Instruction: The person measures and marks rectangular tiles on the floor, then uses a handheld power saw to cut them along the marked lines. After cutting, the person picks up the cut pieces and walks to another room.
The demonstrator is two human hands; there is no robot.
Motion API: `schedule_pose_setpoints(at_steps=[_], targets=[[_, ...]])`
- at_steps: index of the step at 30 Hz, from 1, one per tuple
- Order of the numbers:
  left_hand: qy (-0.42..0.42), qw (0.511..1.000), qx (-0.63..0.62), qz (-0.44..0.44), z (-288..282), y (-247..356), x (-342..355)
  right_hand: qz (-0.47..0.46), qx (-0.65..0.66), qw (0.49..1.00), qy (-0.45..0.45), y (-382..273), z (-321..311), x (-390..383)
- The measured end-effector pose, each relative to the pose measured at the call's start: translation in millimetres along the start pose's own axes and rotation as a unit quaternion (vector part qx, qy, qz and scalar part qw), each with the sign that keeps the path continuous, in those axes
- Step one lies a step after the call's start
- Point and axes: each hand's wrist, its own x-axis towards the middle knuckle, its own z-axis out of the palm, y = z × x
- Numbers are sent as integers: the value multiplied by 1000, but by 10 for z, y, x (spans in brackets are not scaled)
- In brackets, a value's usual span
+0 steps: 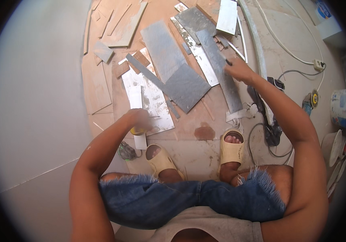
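My left hand, smeared by motion, is closed on a yellow rounded thing whose kind I cannot make out. A thin dark piece pokes out by its fingertips. Below it are a narrow white strip and a white, dirt-marked board. Further right, my right hand is closed around a short dark stick-like thing, above a long grey tile strip. Between the hands lie a square grey tile, a larger grey tile and a thin grey strip.
Several tile offcuts cover the far left floor. A white tile piece lies at the back. On the right are a cable socket, an angle grinder, a white bucket and a black bag. A pale wall stands left.
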Motion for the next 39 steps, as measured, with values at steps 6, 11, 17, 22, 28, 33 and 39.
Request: schedule_pose_setpoints(at_steps=[6,11,17,22,28,33,39], targets=[[335,928,154,-53,-67,-209,102,34,-240,969,48,257,124,-173],[477,837,214,163,-732,588,297,97,-255,962,26,180,227,-347],[487,801,267,222,-1129,1019,635,89,-209,974,2,249,304,-289],[441,833,278,188,-1274,1064,528,67,-166,984,-11,416,261,-180],[519,801,206,215,-1125,856,717,31,-153,988,-21,522,260,-108],[516,812,200,184,-1072,800,785,3,-158,987,-5,543,265,-88],[460,831,278,143,-1169,709,298,-24,-47,996,-75,631,157,-117]])
